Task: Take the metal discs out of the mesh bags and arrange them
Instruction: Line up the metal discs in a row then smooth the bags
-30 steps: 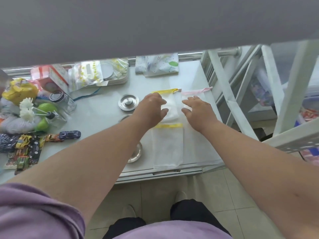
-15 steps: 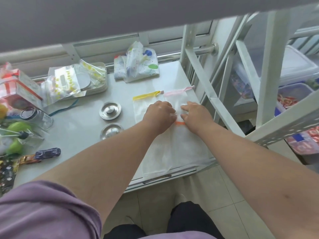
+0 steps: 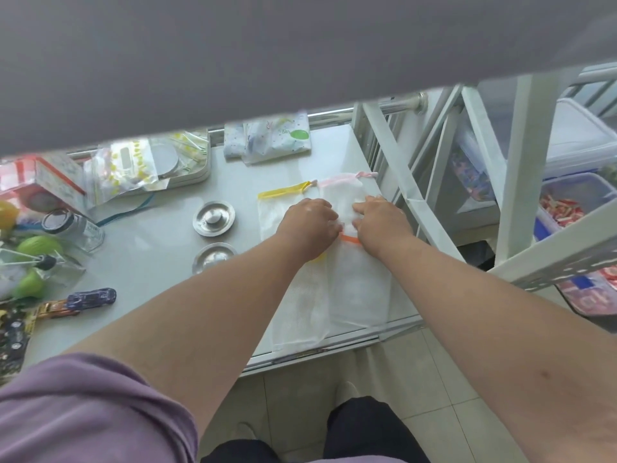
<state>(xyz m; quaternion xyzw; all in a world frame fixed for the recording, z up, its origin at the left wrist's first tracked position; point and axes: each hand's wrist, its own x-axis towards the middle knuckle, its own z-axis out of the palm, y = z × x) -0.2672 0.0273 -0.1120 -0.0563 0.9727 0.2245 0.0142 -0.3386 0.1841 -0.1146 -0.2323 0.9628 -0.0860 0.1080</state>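
Several flat white mesh bags lie side by side on the right part of the grey table (image 3: 160, 262): a yellow-banded mesh bag (image 3: 278, 203), a pink-banded mesh bag (image 3: 340, 190), an orange-banded mesh bag (image 3: 362, 285) and a second yellow-banded mesh bag (image 3: 302, 309) nearest me. My left hand (image 3: 310, 225) and my right hand (image 3: 380, 222) rest palm down where the bags meet. Their fingertips nearly touch and are bent onto the mesh, so any grip is hidden. One metal disc (image 3: 213, 218) sits left of the bags. A second metal disc (image 3: 212, 257) is partly behind my left forearm.
A glass jar (image 3: 71, 227), green fruit (image 3: 36, 245), toy cars (image 3: 90, 297) and zip bags on a tray (image 3: 133, 167) crowd the table's left and back. A wipes pack (image 3: 267, 138) lies at the back. A white metal rack (image 3: 427, 208) with plastic boxes stands along the right edge.
An orange-banded bag now lies at the near right, where there was none one second ago. Both hands have drawn together at its top band. The view has shifted.
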